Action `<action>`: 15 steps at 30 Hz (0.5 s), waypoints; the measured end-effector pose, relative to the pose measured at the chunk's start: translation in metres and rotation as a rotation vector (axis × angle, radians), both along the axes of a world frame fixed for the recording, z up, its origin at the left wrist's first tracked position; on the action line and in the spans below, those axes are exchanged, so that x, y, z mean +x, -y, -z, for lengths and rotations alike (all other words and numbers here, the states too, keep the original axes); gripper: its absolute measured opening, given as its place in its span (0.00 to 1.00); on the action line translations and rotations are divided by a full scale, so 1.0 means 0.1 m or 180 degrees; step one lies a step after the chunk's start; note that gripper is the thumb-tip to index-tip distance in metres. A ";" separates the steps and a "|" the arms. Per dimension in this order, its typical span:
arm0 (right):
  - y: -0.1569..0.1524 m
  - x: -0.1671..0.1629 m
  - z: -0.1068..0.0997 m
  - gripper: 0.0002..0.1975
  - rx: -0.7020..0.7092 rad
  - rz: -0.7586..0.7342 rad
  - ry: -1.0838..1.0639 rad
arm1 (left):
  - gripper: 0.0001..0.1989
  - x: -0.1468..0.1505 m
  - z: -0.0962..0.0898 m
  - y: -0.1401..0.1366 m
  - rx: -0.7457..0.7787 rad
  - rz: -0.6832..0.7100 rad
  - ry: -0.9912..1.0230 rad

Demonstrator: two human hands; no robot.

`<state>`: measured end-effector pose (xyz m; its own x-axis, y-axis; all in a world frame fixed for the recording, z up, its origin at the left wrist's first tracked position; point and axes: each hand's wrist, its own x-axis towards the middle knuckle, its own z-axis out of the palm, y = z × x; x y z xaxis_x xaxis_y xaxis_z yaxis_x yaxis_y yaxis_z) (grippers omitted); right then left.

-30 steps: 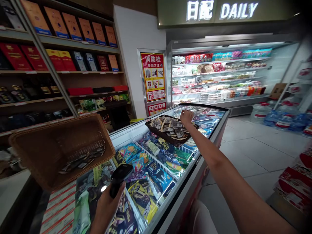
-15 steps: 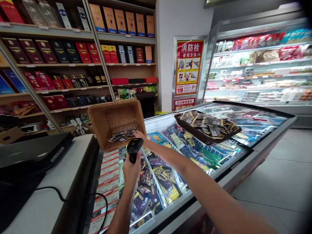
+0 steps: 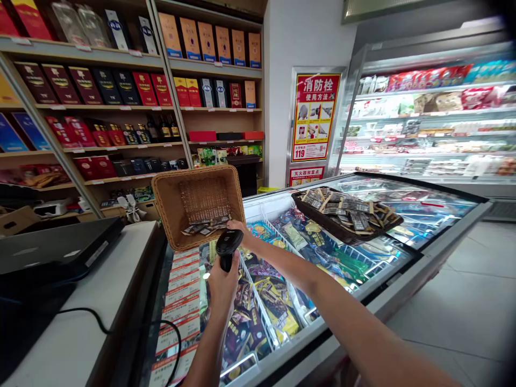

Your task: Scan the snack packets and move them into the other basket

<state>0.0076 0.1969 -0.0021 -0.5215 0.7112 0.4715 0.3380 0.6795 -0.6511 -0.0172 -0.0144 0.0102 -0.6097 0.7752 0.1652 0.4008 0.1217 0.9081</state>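
My left hand (image 3: 222, 280) is closed round the handle of a black barcode scanner (image 3: 229, 243), whose head points away from me toward a wicker basket (image 3: 165, 212). The basket is tilted with its opening facing me. Several small dark packets (image 3: 197, 228) lie in its lower part. My right hand (image 3: 244, 232) reaches in over the basket's right side, behind the scanner. Its fingertips are curled together at the packets and seem to pinch one, though the scanner hides part of the hand.
A dark tray (image 3: 350, 231) heaped with similar packets rests on the chest freezer (image 3: 363, 303), which holds wrapped ice creams. Price labels (image 3: 179, 312) line its left end. On the left is a white counter (image 3: 100, 301) with a black device (image 3: 52, 242) and a cable (image 3: 175, 333).
The view has shifted slightly, so most things sit a little right and lower. Both hands keep nearly the same place at the basket, the scanner still held in the left.
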 end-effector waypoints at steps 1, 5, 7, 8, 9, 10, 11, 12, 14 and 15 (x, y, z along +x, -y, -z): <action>0.03 0.15 0.02 0.06 0.0005 -0.0022 -0.0068 | 0.28 0.01 -0.01 0.00 0.0037 -0.0008 0.0006; 0.15 0.86 0.12 0.11 -0.0083 0.0192 -0.0435 | 0.25 0.07 0.00 -0.02 0.0085 0.0040 0.0087; 0.19 1.21 0.18 0.11 -0.0241 0.0547 -0.0696 | 0.24 0.10 0.03 -0.04 0.0133 0.0128 0.0218; 0.20 1.37 0.20 0.10 -0.0298 0.0777 -0.0822 | 0.24 0.11 0.04 -0.05 0.0156 0.0183 0.0311; 0.20 1.50 0.23 0.08 -0.0337 0.1008 -0.0956 | 0.25 0.12 0.04 -0.06 0.0157 0.0238 0.0408; 0.21 1.61 0.25 0.06 -0.0382 0.1215 -0.1101 | 0.25 0.13 0.05 -0.07 0.0136 0.0302 0.0503; 0.20 1.70 0.26 0.06 -0.0458 0.1374 -0.1256 | 0.26 0.14 0.05 -0.08 0.0100 0.0381 0.0582; 0.20 1.76 0.27 0.08 -0.0591 0.1465 -0.1426 | 0.27 0.15 0.04 -0.08 0.0054 0.0504 0.0634; 0.17 1.84 0.25 0.12 -0.1015 0.1434 -0.1846 | 0.28 0.17 0.02 -0.08 -0.0024 0.0868 0.0668; 0.15 1.86 0.24 0.14 -0.1246 0.1359 -0.2072 | 0.28 0.18 0.01 -0.07 -0.0075 0.1093 0.0653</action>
